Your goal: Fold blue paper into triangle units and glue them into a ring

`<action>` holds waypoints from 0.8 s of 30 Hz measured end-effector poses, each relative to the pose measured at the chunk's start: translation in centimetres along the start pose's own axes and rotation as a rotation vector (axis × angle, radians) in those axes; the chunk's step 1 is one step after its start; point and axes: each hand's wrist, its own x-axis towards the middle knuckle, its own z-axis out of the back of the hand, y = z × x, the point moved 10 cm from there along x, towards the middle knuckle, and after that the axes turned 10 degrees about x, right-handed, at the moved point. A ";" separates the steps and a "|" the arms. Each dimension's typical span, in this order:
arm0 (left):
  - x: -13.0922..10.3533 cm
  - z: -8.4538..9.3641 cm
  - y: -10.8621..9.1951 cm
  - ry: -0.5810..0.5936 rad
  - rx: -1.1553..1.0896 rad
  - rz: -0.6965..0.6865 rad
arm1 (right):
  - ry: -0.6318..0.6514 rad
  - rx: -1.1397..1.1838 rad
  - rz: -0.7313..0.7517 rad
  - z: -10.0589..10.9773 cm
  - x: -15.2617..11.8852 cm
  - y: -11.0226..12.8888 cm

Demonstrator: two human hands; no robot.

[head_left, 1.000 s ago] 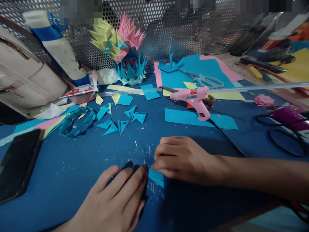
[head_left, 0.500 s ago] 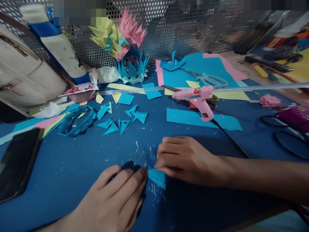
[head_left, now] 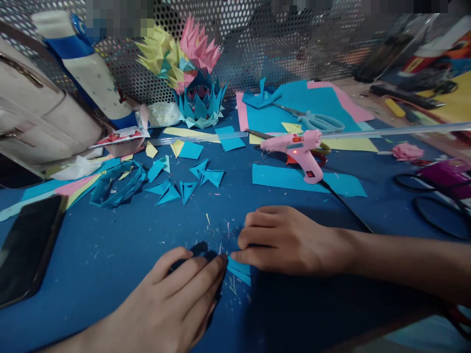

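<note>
- Folded paper piece [head_left: 240, 271]: small, blue, matte, tapering toward its left corner; straight edges, with a fold line or layer edge running lengthwise. Lies flat on the dark blue tabletop [head_left: 121, 274], between the two hands, partly covered by fingers.
- Left hand [head_left: 180, 294]: palm down, fingers extended and mostly close together, tips at the piece's left corner. Corner itself is shadowed; whether it is pinched or only pressed, cannot tell.
- Right hand [head_left: 283, 240]: fingers curled inward, lowest fingertip at the piece's upper edge; contact appears to be a press, though the underside is hidden.
- Blue folded points [head_left: 169, 193]: creased, sharp-tipped, loosely clustered beyond the left hand.
- Blue paper ring [head_left: 118, 185]: faceted band, left of the cluster.
- Glue gun [head_left: 303, 152]: pink, smooth casing, red light lit, black cord; overlaps a blue paper strip [head_left: 342, 184].
- Spiky paper flowers [head_left: 200, 49]: yellow and pink, before perforated metal mesh [head_left: 253, 54].
</note>
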 end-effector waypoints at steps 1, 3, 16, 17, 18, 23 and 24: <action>-0.1 0.0 -0.1 0.001 0.008 -0.016 | 0.011 -0.006 0.014 0.0 0.0 0.1; -0.3 0.0 -0.3 0.018 0.030 -0.058 | 0.039 -0.010 0.033 0.1 0.1 0.1; -1.1 -0.5 -0.4 0.104 0.070 -0.175 | 0.261 0.112 0.080 0.1 -0.3 -0.8; -1.0 -0.4 -0.3 0.101 0.075 -0.182 | 0.266 0.119 0.076 0.2 -0.3 -0.8; -1.0 -0.4 -0.3 0.094 0.082 -0.191 | 0.271 0.121 0.070 0.3 -0.3 -0.8; -0.6 0.2 0.2 0.019 0.093 -0.174 | 0.271 0.112 0.064 0.4 -0.3 -0.7; -0.4 0.5 0.4 -0.010 0.079 -0.150 | 0.258 0.112 0.069 0.4 -0.3 -0.8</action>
